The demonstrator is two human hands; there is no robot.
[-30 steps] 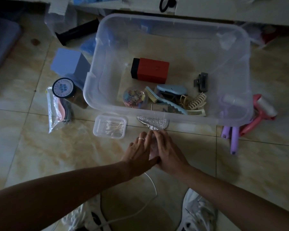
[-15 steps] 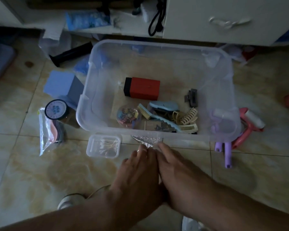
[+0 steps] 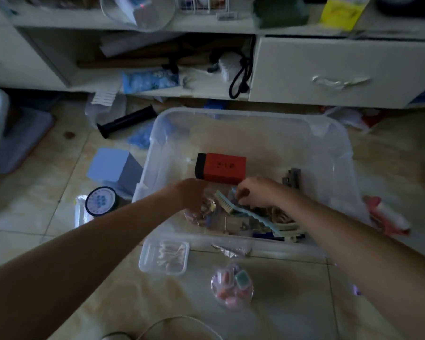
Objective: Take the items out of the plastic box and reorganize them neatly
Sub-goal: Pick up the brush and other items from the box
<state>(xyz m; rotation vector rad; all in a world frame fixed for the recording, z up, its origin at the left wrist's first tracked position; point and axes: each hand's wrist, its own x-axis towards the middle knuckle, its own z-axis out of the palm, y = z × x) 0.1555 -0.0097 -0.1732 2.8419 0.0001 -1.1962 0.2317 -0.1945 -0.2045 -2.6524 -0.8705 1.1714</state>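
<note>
The clear plastic box (image 3: 255, 114) stands on the tiled floor. Inside lie a red and black box (image 3: 225, 168), a round case of colourful clips (image 3: 201, 214), a blue brush-comb (image 3: 255, 214), beige claw clips (image 3: 280, 215) and a grey clip (image 3: 292, 177). My left hand (image 3: 193, 192) reaches into the box with its fingers down on the round case; its grip is hidden. My right hand (image 3: 258, 192) is beside it, fingers curled on a blue hair clip (image 3: 233, 192) above the comb.
In front of the box lie a cotton-swab box (image 3: 163, 256), a silver glitter piece (image 3: 231, 250) and a round case of pastel items (image 3: 232, 287). A round tin (image 3: 101, 201), a blue carton (image 3: 113, 165) and a black tube (image 3: 127, 121) are left; a pink lint roller (image 3: 388, 217) is right. A cabinet drawer (image 3: 341, 72) stands behind.
Both hands have left the floor by the silver piece and reached into the box. A round case of pastel items now shows on the floor where they were. The view has tilted up.
</note>
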